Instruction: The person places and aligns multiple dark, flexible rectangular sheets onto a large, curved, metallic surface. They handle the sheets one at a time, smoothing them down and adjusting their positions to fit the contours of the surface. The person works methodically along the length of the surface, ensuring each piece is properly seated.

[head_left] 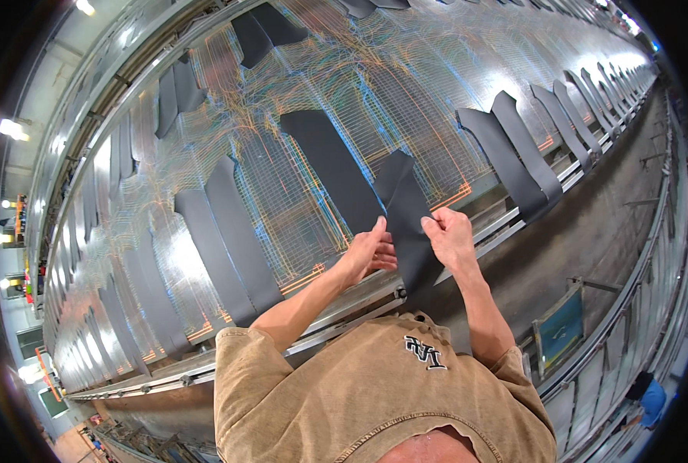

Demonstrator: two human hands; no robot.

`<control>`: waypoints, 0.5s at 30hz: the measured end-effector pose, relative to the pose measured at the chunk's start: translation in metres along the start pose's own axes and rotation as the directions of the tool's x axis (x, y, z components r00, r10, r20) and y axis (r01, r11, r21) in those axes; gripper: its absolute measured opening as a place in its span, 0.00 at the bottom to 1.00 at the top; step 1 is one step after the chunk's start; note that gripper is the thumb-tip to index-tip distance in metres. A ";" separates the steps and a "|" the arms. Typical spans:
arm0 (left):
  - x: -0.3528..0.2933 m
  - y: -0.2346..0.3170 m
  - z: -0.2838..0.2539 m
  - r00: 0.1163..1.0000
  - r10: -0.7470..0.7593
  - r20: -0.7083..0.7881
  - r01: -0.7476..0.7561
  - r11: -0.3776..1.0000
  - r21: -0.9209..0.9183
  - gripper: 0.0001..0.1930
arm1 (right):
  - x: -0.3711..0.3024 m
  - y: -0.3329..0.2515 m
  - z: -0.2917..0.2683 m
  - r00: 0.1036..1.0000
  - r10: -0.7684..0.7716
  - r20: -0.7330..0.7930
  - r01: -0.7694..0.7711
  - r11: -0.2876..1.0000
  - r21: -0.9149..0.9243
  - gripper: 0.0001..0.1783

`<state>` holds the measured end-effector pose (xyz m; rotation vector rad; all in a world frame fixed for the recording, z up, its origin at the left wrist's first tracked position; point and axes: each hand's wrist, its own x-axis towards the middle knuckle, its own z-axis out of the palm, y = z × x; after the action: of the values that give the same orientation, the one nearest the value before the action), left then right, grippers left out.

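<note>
A dark grey, flexible cut panel (pixel 412 231), fabric-like, hangs over the near edge of the long table, its upper part twisted over itself. My right hand (pixel 450 238) pinches the panel's right edge between thumb and fingers. On the other side, my left hand (pixel 369 253) is beside the panel's left edge, thumb raised and apart from the loosely bent fingers. Whether it touches the panel is hard to make out. Just beyond my left hand, another dark panel (pixel 332 166) lies flat on the table.
The long, shiny table (pixel 436 100) carries a printed grid of coloured lines. Paired dark panels lie to the left (pixel 224 239) and right (pixel 514 150), some draping over the metal edge rail (pixel 336 312). A framed blue-green board (pixel 560 328) stands at lower right. A person in blue (pixel 652 401) is farther off.
</note>
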<state>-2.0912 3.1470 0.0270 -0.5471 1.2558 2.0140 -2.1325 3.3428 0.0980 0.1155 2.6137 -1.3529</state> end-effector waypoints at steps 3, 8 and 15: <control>0.018 0.014 0.030 0.980 -0.053 0.192 0.164 0.763 -0.625 0.23 | 0.004 -0.018 -0.001 1.000 -0.023 0.021 0.023 1.000 0.012 0.12; 0.035 0.016 0.047 0.999 0.006 0.035 0.022 0.669 -0.743 0.12 | 0.005 -0.040 -0.014 0.998 0.012 0.057 -0.016 0.998 0.067 0.13; -0.004 0.097 0.061 0.932 0.289 -0.218 -0.360 0.797 -0.485 0.06 | 0.018 -0.044 -0.063 0.987 -0.012 0.160 -0.052 0.919 0.390 0.08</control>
<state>-2.1604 3.1716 0.1151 -0.7679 0.9080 2.6796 -2.1655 3.3680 0.1647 0.0859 2.1738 -1.7846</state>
